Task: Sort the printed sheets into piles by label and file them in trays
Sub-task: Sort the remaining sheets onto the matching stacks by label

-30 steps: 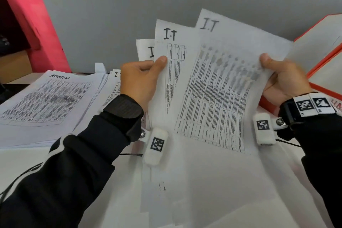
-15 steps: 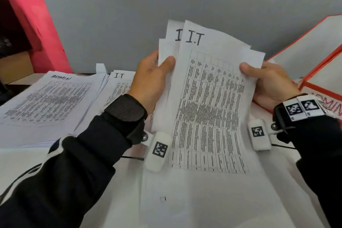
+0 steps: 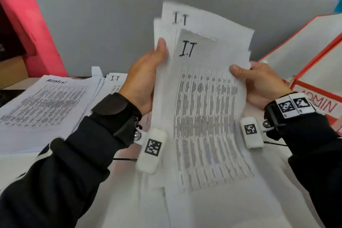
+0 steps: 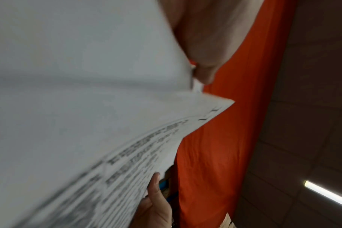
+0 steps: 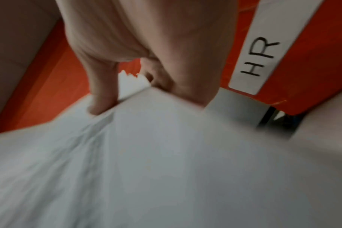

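Note:
I hold a bunch of printed sheets marked "I.T" (image 3: 201, 87) upright in front of me with both hands. My left hand (image 3: 146, 77) grips the bunch's left edge, thumb on the front. My right hand (image 3: 259, 81) pinches the right edge, thumb on the front sheet. The sheets (image 4: 88, 108) fill the left wrist view, and in the right wrist view my fingers (image 5: 101, 95) curl over the paper (image 5: 166, 162). On the table at the left lie an "ADMIN" pile (image 3: 42, 105) and a smaller "I.T" pile (image 3: 115, 83).
Red-edged trays (image 3: 314, 46) stand at the right, one labelled "ADMIN" (image 3: 322, 105), another "HR" (image 5: 258, 61). A grey partition (image 3: 96, 31) closes off the back of the desk. More loose white sheets (image 3: 212, 209) lie on the table under my hands.
The fanned I.T sheets have been drawn together into one bunch. My hands moved closer to each other, and the front sheet slid lower against the ones behind.

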